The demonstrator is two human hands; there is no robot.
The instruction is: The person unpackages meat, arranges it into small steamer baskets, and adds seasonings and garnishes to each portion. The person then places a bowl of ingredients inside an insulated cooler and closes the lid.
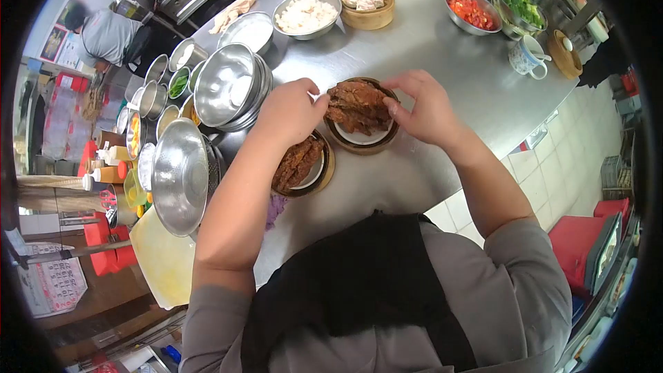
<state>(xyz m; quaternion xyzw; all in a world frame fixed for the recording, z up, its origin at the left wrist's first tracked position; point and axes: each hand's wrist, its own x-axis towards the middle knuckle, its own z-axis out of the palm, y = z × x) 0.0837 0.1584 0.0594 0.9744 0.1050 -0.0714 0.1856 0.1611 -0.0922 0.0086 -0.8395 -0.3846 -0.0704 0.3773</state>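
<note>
Meat lies in both steamers, perhaps only its arranging unfinished, my left hand and right hand apart at the farther one's sides, grip unclear.

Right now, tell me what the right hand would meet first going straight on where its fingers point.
The right hand would likely meet the brown meat in the basket beside it; it looks near the rim, though depth is unclear.
</note>
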